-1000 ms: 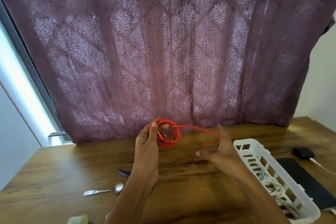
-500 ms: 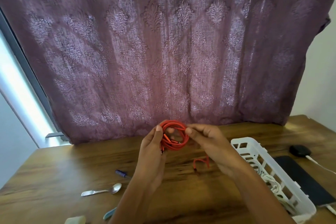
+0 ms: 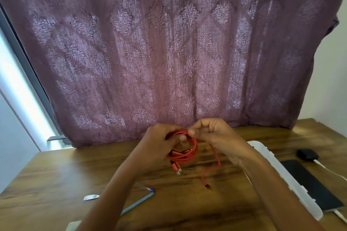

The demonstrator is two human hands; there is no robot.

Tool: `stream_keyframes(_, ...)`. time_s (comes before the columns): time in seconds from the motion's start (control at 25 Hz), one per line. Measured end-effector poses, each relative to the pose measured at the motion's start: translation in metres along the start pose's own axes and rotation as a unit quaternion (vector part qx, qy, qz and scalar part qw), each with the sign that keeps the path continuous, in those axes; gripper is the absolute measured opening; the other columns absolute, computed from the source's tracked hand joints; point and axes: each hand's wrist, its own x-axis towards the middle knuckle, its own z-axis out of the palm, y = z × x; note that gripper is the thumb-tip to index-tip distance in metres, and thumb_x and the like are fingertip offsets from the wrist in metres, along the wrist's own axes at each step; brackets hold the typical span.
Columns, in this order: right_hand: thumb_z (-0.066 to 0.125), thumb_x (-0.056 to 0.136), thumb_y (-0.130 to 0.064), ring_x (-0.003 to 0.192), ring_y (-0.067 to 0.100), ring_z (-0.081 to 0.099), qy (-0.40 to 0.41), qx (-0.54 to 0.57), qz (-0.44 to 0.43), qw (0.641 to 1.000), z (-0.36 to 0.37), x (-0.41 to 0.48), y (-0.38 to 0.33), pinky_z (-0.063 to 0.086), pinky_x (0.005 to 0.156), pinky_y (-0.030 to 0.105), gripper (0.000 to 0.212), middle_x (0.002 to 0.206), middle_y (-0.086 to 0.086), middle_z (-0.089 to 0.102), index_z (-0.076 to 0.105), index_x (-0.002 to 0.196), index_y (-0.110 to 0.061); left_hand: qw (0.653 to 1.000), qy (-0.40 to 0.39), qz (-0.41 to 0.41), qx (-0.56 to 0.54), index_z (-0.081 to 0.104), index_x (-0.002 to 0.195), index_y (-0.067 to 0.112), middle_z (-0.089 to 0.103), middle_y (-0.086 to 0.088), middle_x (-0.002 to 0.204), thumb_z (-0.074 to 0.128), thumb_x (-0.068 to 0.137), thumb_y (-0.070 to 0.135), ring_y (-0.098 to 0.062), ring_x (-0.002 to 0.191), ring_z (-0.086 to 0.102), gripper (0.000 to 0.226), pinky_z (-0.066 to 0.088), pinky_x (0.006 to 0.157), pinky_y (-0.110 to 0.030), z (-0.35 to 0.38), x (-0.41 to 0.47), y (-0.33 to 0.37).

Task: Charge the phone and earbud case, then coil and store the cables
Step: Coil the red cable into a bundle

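A red cable (image 3: 188, 153) hangs in a coil above the wooden table, between my two hands. My left hand (image 3: 159, 146) grips the coil at its left side. My right hand (image 3: 216, 137) pinches the top of the coil, and a loose tail with its plug (image 3: 208, 185) dangles below it. Two plug ends stick out under the coil. To the right lie a black phone (image 3: 308, 182) and a black earbud case (image 3: 307, 154), each with a white cable (image 3: 330, 171) at it. A white basket (image 3: 289, 180) stands between my right arm and the phone.
A purple patterned curtain (image 3: 169, 52) hangs along the table's far edge. A spoon (image 3: 91, 197) and a blue pen (image 3: 139, 201) lie on the wooden table (image 3: 47, 184) at the left, partly hidden by my left arm. A pale object (image 3: 72, 226) sits at the near edge.
My right hand has come in from the right to the top of the coil, wrapping more cable on. The loose tail has grown shorter. The view has tilted down a little.
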Motion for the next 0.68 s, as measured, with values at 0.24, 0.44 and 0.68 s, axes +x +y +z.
stream_keyframes(0.24,0.07,0.08,-0.018,0.07,0.006,0.051,0.191,-0.229,-0.132,0.945,0.002,0.005,0.022,0.036,0.065,0.015,0.013,0.07,-0.012,0.056,0.072,0.074,-0.029,0.986,0.15,-0.052,-0.046,0.072,0.078,0.036,0.071,0.006,0.064,0.063,0.085,0.013,-0.002,0.065,0.066,0.026,0.051,0.064,-0.015,0.014,-0.006,0.002)
stream_keyframes(0.44,0.058,0.09,-0.025,0.057,-0.003,0.057,0.19,-0.238,-0.069,0.95,0.008,-0.006,0.025,0.043,0.061,0.015,0.024,0.053,-0.015,0.059,0.074,0.075,-0.015,0.976,0.196,-0.05,-0.075,0.07,0.075,0.044,0.07,0.021,0.066,0.067,0.083,0.012,0.002,0.071,0.067,0.033,0.051,0.068,-0.013,0.026,-0.011,0.008)
stream_keyframes(0.68,0.064,0.084,-0.017,0.083,0.02,0.065,0.09,-0.069,0.042,0.993,0.016,-0.014,0.014,0.049,0.085,0.038,0.019,0.094,0.023,0.069,0.072,0.087,0.0,0.97,0.194,-0.031,-0.14,0.071,0.083,0.031,0.068,0.025,0.065,0.065,0.083,0.006,0.012,0.07,0.064,0.026,0.042,0.061,0.0,0.033,-0.015,0.013)
